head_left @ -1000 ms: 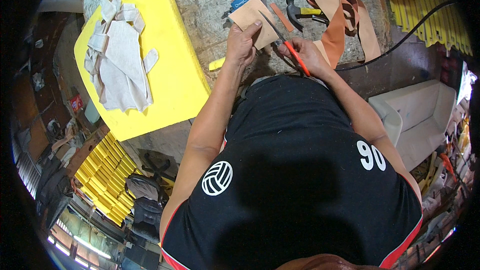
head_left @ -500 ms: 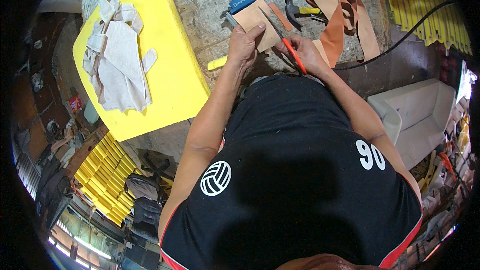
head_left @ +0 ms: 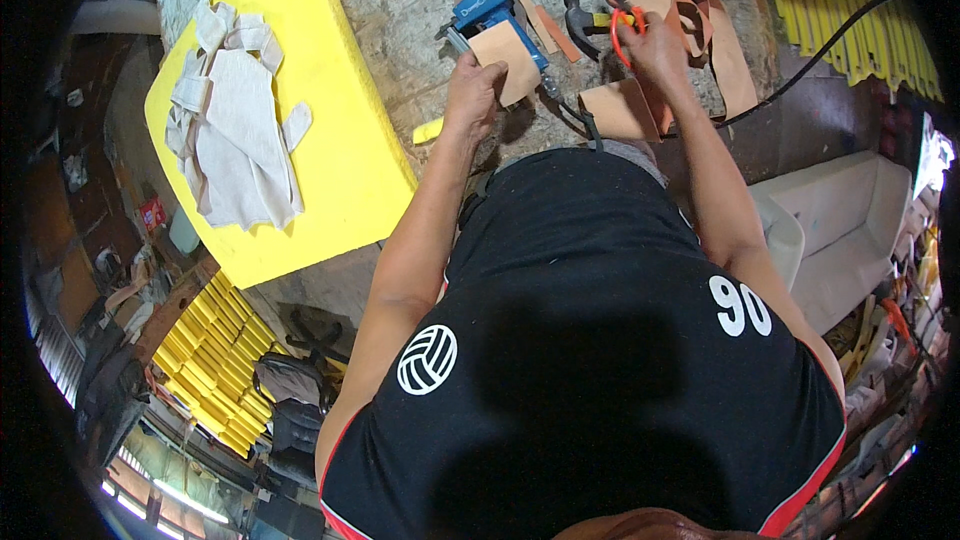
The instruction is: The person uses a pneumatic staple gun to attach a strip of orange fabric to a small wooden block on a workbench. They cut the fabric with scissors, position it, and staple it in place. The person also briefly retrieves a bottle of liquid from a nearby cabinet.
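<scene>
From my remote seat, head view. Left grip (head_left: 472, 98): clamped on the near-left edge of a tan piece (head_left: 508, 62), thumb on top. Right grip (head_left: 655, 48): closed around the orange handles of a pair of scissors (head_left: 615, 32), blades blurred, pointing up and away from it.

Just beyond the left grip, partly covered by the tan piece, I see a blue power tool (head_left: 484, 2); whether the two touch, I cannot tell. Between the grips, farther out, a narrow tan strip (head_left: 538, 24) and an orange-brown strip (head_left: 560, 35) lie side by side. Immediately left of the right grip, a hammer (head_left: 572, 15), dark head, yellow on the handle. Under and right of that grip, a loose coil of tan-and-orange sheeting (head_left: 735, 50). Near-left of the left grip, a small yellow block (head_left: 428, 131).

All this on a worn tabletop (head_left: 400, 0). Well left of the left grip, a yellow slab (head_left: 360, 140) carries crumpled off-white cloth (head_left: 240, 130). Right of the right grip, a black hose (head_left: 825, 60); farther, nearer the body, a pale sofa (head_left: 830, 230).
</scene>
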